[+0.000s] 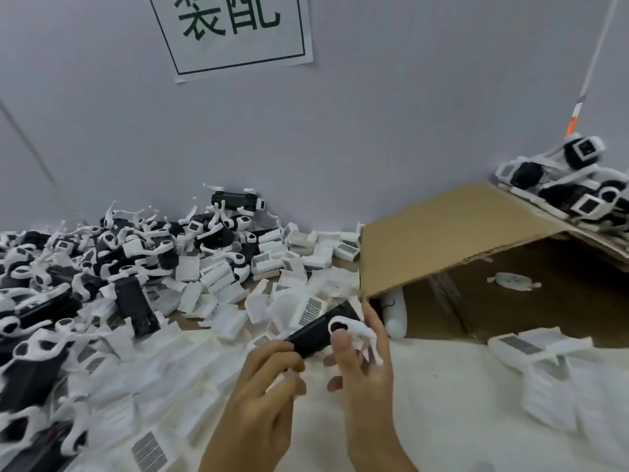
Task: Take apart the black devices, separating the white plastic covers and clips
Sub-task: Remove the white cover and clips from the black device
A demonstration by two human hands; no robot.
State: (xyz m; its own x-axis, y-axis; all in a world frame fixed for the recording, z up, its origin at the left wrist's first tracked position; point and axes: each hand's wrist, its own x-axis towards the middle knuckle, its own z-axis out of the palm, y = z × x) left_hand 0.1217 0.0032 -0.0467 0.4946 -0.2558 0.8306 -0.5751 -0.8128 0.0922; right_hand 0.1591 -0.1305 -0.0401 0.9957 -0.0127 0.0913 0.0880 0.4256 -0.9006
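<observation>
Bench (442,386) littered; my left hand (269,379) gripped black device (315,333), long axis toward far-right; right fingers (340,342) spread at white clip (354,327).

1. The left hand (269,379) covered the near end of the black device (318,332), so its grip there was unclear.
2. The wall sign (235,32) was cut off by the top edge.
3. Motion blur smeared the white covers (551,379) at lower right.
4. The cardboard box (452,240) hid most of a white object (396,316) under its flap.
</observation>
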